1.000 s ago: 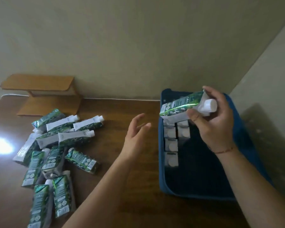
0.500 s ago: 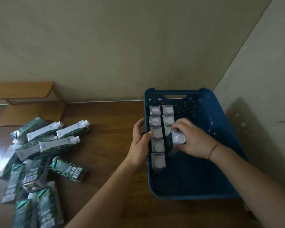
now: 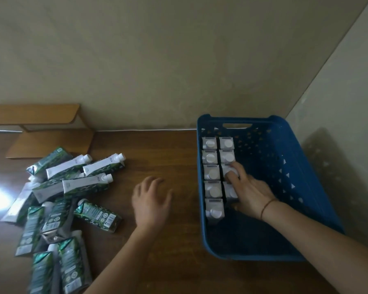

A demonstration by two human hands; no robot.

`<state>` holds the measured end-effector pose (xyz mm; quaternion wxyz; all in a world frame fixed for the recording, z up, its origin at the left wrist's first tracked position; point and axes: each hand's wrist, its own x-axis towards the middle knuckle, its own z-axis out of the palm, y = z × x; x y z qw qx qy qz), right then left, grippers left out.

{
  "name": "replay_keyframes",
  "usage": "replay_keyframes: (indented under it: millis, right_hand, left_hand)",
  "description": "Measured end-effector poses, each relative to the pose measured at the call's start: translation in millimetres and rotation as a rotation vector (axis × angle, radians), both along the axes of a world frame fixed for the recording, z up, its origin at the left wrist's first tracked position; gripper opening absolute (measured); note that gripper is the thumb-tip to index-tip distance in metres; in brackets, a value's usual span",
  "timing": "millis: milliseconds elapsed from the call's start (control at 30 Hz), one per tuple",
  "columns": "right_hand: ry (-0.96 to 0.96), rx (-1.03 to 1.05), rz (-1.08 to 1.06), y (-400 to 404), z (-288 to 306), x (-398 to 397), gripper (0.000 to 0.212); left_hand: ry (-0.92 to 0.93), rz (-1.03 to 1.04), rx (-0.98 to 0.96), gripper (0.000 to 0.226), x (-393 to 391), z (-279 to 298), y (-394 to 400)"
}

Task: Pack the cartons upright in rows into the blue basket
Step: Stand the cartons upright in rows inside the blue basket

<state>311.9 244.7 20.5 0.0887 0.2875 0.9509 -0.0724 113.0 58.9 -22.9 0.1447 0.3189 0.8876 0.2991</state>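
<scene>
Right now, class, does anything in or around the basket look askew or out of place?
Nothing is damaged or spilled. The cartons in the blue basket stand upright in two neat rows. Only the unpacked cartons look untidy, lying in a jumbled heap on the table.

left hand motion-blurred, carton pile cropped

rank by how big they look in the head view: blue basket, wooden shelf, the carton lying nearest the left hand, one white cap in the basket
1. blue basket
2. wooden shelf, though it sits farther from the camera
3. lying carton
4. white cap
</scene>
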Motion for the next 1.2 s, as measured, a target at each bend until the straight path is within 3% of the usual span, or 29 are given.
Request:
replay_keyframes:
  millis: [67, 167, 233, 367, 467, 633, 767, 833, 933, 1033, 1133, 1200]
  right_hand:
    - [-0.085, 0.028, -0.007, -5, 19, -6, 0.068]
    - [-0.140, 0.024, -0.046, -9, 48, -24, 0.056]
    - [-0.028, 0.085, -0.056, -18, 66, -45, 0.048]
    - [0.253, 0.175, 0.073, -53, 87, -97, 0.045]
    - [0.321, 0.113, 0.176, -83, 83, -128, 0.038]
    - [0.113, -0.427, 0.112, -108, 64, -170, 0.041]
    - [0.115, -0.742, -0.084, -101, 61, -185, 0.063]
    - [0.180, -0.872, -0.092, -95, 64, -182, 0.057]
    - [0.441, -0.990, -0.068, -86, 68, -169, 0.043]
    - [0.632, -0.911, 0.008, -78, 74, -141, 0.047]
    - [0.846, -1.002, 0.018, -61, 85, -97, 0.046]
    - [0.963, -1.105, 0.015, -44, 93, -60, 0.053]
  left_hand:
    - [0.188, 0.185, -0.184, 0.051, -22, -13, -27]
    - [0.131, 0.356, -0.321, 0.055, -43, -33, -63]
    - [0.054, 0.457, -0.279, 0.054, -46, -41, -77]
    - [-0.078, 0.633, 0.030, 0.034, -39, -33, -84]
    - [-0.140, 0.687, 0.265, 0.026, -37, -25, -92]
    - [-0.616, 1.118, 0.817, 0.033, -43, -11, -86]
    - [-1.086, 0.945, 1.187, 0.021, -29, 20, -63]
    - [-1.258, 0.755, 1.254, 0.020, -25, 39, -55]
    - [-1.430, 0.534, 1.241, 0.017, -26, 52, -47]
    - [-1.469, 0.374, 1.156, 0.023, -27, 54, -36]
    - [-1.261, 0.234, 1.027, 0.025, -23, 64, -16]
    - [-1.225, 0.218, 0.933, 0.022, -17, 70, -1]
